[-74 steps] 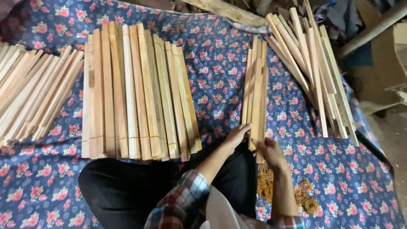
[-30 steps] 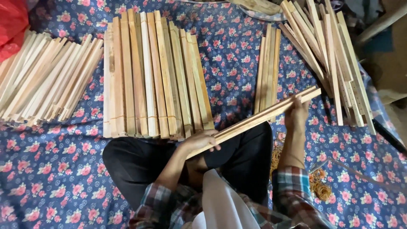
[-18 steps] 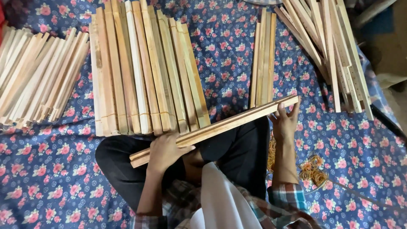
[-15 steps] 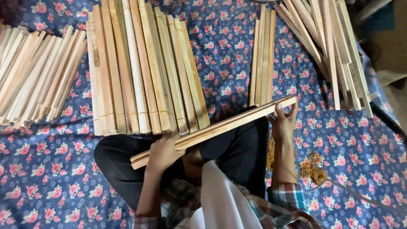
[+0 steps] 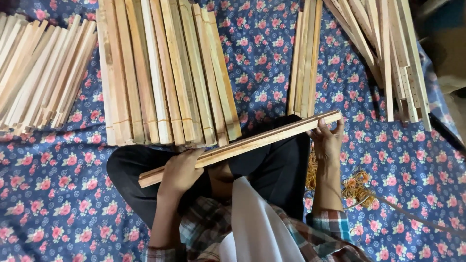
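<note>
A bundle of long wooden slats (image 5: pixel 252 142) lies crosswise over my lap, tilted up to the right. My left hand (image 5: pixel 180 171) grips it near its lower left end. My right hand (image 5: pixel 328 139) holds its upper right end, fingers curled over the tip. Just beyond the bundle, a row of banded slat bundles (image 5: pixel 165 73) lies side by side on the floral cloth (image 5: pixel 53 194). A small stack of slats (image 5: pixel 305 58) lies lengthwise above my right hand.
A heap of loose slats (image 5: pixel 39 77) fills the left. Another heap of slats (image 5: pixel 388 53) fans out at the upper right. A pile of rubber bands (image 5: pixel 357 187) sits by my right forearm. My crossed legs in black trousers (image 5: pixel 276 170) are under the bundle.
My hands lifted a bundle from the small stack on the right and turned it crosswise over my lap. In the last half second it has barely moved.
</note>
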